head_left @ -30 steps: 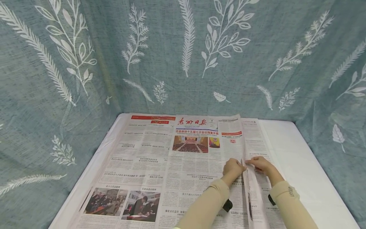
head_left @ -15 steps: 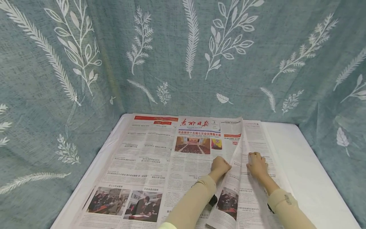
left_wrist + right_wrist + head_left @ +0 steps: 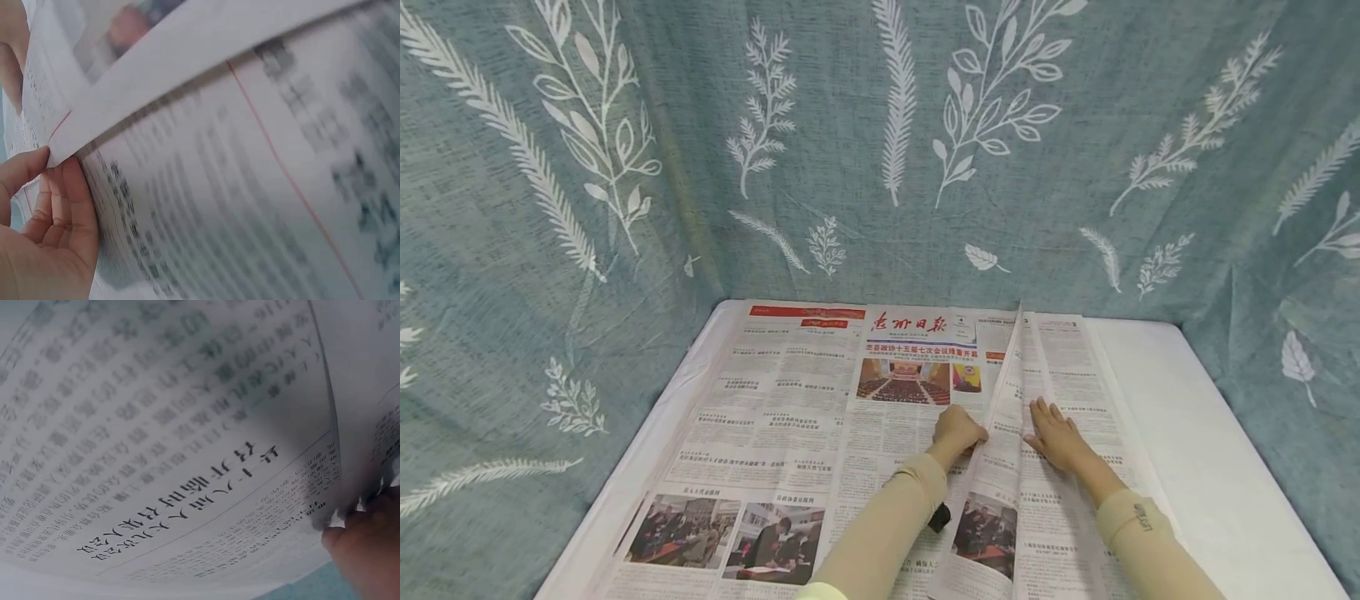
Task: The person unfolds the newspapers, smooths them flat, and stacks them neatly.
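Observation:
A large newspaper (image 3: 880, 433) lies spread over the white table, its right-hand page lifted and folded over to the left. My left hand (image 3: 957, 432) pinches the edge of that turned page (image 3: 992, 479) between thumb and fingers; the left wrist view shows the thumb on top of the paper edge and the fingers (image 3: 59, 206) beneath. To the right of the fold, my right hand (image 3: 1060, 437) lies with fingers spread on the sheet below. In the right wrist view only part of the right hand (image 3: 369, 544) shows, against the printed paper.
The white table (image 3: 1202, 442) shows to the right of the newspaper and in a strip along its left. Blue-green curtains (image 3: 850, 150) with white leaf patterns enclose the back and both sides.
My left hand has moved left, drawing the page edge over. My right hand has left the edge, and its fingers have spread out on the paper to the right.

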### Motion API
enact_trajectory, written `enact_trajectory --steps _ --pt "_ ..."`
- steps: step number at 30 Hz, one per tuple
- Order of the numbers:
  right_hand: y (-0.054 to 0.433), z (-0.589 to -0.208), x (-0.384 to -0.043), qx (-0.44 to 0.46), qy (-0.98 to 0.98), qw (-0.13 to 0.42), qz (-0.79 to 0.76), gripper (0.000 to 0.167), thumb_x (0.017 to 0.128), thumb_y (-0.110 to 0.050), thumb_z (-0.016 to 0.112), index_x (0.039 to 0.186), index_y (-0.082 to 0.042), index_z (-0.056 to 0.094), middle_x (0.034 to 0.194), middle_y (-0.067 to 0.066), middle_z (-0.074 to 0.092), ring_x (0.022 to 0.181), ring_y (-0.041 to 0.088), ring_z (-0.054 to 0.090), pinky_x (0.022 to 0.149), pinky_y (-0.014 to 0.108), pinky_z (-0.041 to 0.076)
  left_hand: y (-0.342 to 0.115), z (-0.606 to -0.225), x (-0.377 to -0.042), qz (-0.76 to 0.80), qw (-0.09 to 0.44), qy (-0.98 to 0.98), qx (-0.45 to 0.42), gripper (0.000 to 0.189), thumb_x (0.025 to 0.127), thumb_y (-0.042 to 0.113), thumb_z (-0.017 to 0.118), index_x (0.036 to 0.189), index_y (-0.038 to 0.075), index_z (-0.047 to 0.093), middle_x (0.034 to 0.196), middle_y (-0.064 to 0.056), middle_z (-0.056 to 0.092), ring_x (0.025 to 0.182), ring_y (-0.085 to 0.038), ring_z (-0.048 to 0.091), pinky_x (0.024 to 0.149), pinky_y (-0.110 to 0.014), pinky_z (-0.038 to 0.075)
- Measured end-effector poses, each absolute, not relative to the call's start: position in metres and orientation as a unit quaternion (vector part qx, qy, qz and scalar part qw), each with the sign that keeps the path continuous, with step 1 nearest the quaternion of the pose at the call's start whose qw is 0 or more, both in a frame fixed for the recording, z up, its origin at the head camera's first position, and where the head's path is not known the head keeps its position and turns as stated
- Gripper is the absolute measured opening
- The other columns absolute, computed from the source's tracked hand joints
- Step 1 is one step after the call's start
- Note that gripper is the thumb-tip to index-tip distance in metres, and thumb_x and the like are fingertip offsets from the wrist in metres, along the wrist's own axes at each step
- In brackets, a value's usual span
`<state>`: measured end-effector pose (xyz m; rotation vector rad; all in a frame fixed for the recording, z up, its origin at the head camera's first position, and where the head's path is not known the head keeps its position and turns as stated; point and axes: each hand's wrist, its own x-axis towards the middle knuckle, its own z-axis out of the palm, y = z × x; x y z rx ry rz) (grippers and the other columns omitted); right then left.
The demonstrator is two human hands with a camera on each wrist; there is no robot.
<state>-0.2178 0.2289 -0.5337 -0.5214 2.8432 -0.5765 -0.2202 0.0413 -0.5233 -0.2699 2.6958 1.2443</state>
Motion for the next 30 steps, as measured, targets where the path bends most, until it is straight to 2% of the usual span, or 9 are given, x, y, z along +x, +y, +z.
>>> enact_trajectory --steps 3,10,14,21,28,30 --pt "0.228 -0.533 -0.218 -0.169 0.963 0.103 -0.184 0.066 0.097 -0.021 0.048 0.141 0.016 0.017 0.147 0.038 0.01 0.136 0.055 0.011 0.107 0.069 0.011 0.032 -0.522 -0.224 0.412 0.089 0.903 -0.087 0.029 0.074 0.01 0.077 0.052 0.005 0.059 0.037 0.001 0.042 0.032 -0.008 0.038 0.033 -0.016 0.032" --pt "0.232 -0.534 -0.219 -0.164 0.968 0.097 -0.166 0.066 0.098 -0.025 0.047 0.142 0.015 0.018 0.148 0.037 0.011 0.136 0.054 0.013 0.107 0.069 0.009 0.008 -0.517 -0.226 0.425 0.107 0.893 -0.101 0.016 0.075 0.01 0.078 0.068 0.0 0.066 0.047 -0.004 0.055 0.036 -0.009 0.043 0.037 -0.017 0.042" --pt "0.234 -0.534 -0.217 -0.163 0.968 0.096 -0.166 0.066 0.097 -0.026 0.047 0.142 0.015 0.019 0.147 0.037 0.012 0.136 0.054 0.014 0.107 0.069 0.009 -0.004 -0.519 -0.224 0.426 0.105 0.892 -0.107 0.015 0.074 0.009 0.078 0.067 0.0 0.067 0.049 -0.005 0.057 0.036 -0.009 0.046 0.038 -0.019 0.045" --pt "0.237 -0.533 -0.217 -0.165 0.967 0.101 -0.166 0.067 0.098 -0.027 0.047 0.142 0.015 0.02 0.147 0.037 0.012 0.136 0.054 0.014 0.107 0.069 0.009 -0.026 -0.521 -0.226 0.439 0.1 0.885 -0.116 0.016 0.074 0.007 0.077 0.065 -0.001 0.066 0.047 -0.002 0.052 0.036 -0.009 0.044 0.039 -0.019 0.046" --pt "0.241 -0.531 -0.214 -0.159 0.967 0.104 -0.171 0.065 0.098 -0.025 0.046 0.141 0.016 0.019 0.147 0.038 0.012 0.135 0.054 0.013 0.107 0.07 0.009 -0.049 -0.523 -0.23 0.417 0.095 0.897 -0.109 0.015 0.074 0.007 0.076 0.068 -0.003 0.068 0.051 -0.007 0.06 0.035 -0.007 0.043 0.04 -0.02 0.047" --pt "0.245 -0.53 -0.215 -0.158 0.967 0.104 -0.171 0.066 0.098 -0.026 0.046 0.141 0.016 0.019 0.146 0.038 0.012 0.135 0.055 0.013 0.107 0.07 0.009 -0.054 -0.525 -0.234 0.411 0.098 0.899 -0.112 0.015 0.073 0.007 0.077 0.069 -0.004 0.068 0.055 -0.011 0.064 0.037 -0.012 0.052 0.043 -0.023 0.051"
